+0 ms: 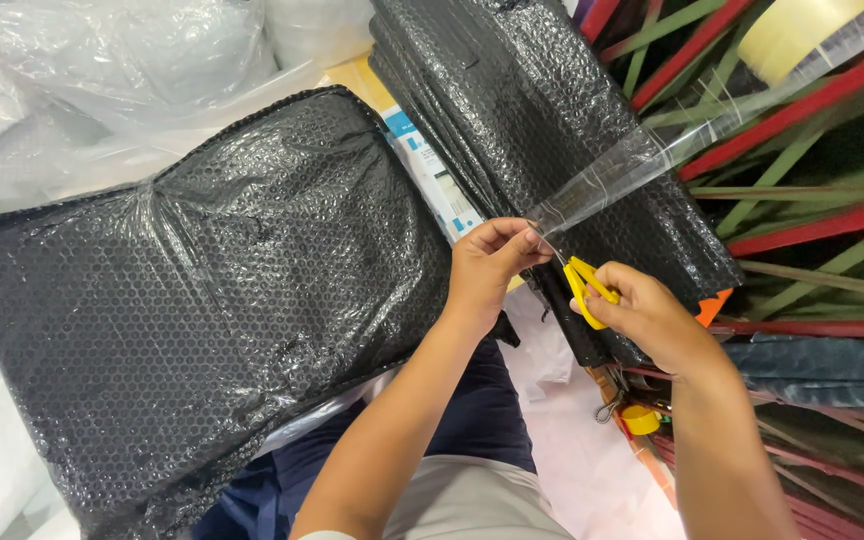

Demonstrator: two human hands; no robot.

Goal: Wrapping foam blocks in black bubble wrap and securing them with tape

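Clear tape pulled taut over a bubble-wrapped black parcel, yellow snips at the ready.

The left hand pinches the free end of the clear tape strip, its grip pressed together on it; the strip runs up to the tape roll. The right hand closes around small yellow snips just below. The film looks light, limp and sticky, best held at its edge. The parcel, glossy and dimpled, lies left.
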